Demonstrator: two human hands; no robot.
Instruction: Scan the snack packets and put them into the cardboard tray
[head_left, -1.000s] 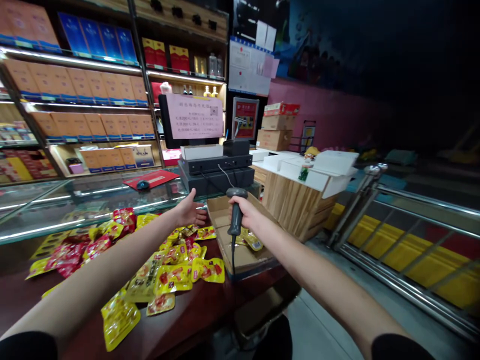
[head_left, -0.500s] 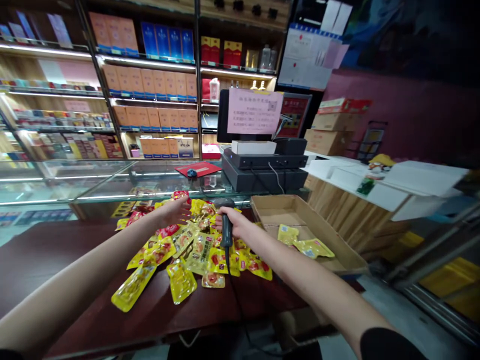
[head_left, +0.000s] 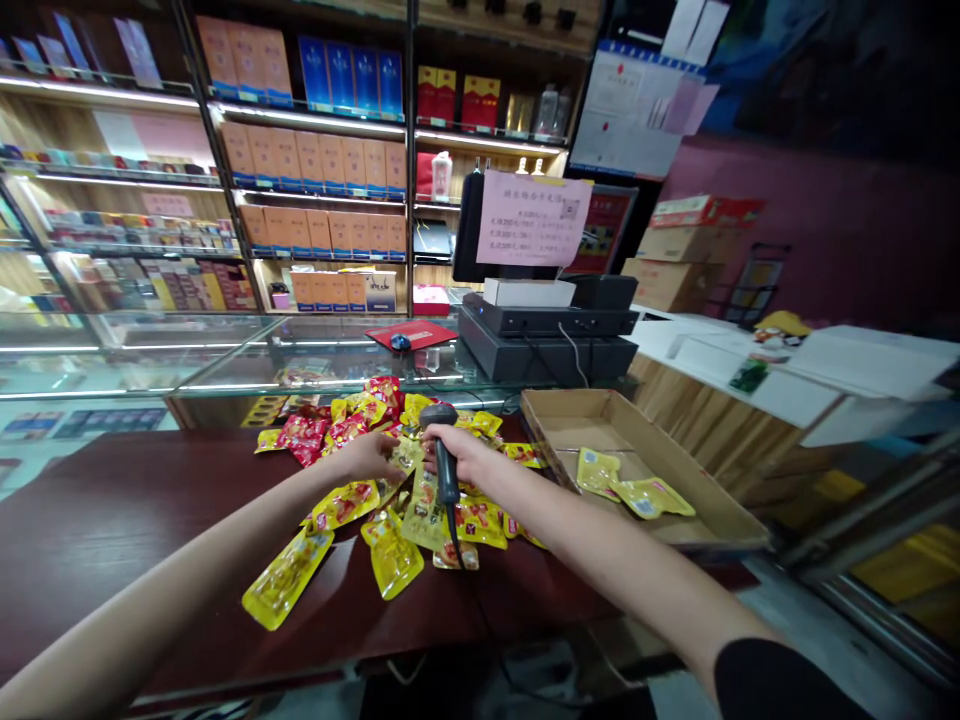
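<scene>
My right hand [head_left: 454, 450] is wrapped round the handle of a dark handheld barcode scanner [head_left: 445, 465]. The scanner's head points away from me, and its cable runs down over the table edge. Low over the pile, my left hand [head_left: 369, 457] has its fingers curled onto a pale yellow snack packet [head_left: 406, 456], partly hidden by the fingers. Around both hands lie several yellow snack packets [head_left: 393, 556] and red snack packets [head_left: 304, 437], heaped on a dark red table [head_left: 172, 500]. One long yellow packet [head_left: 288, 580] lies at the near left.
Right of the pile stands an open cardboard box [head_left: 652, 430] holding yellow packets [head_left: 651, 498]. Behind it, a monitor with a pink notice [head_left: 532, 220] rises above a black cash drawer [head_left: 544, 345]. A glass counter [head_left: 300, 355] and stocked shelves line the back.
My left hand has come down and nearer from the pile's far side, its spread fingers now curled on a packet. Red packets behind it are uncovered. The view has shifted slightly; the scanner stays in my right hand.
</scene>
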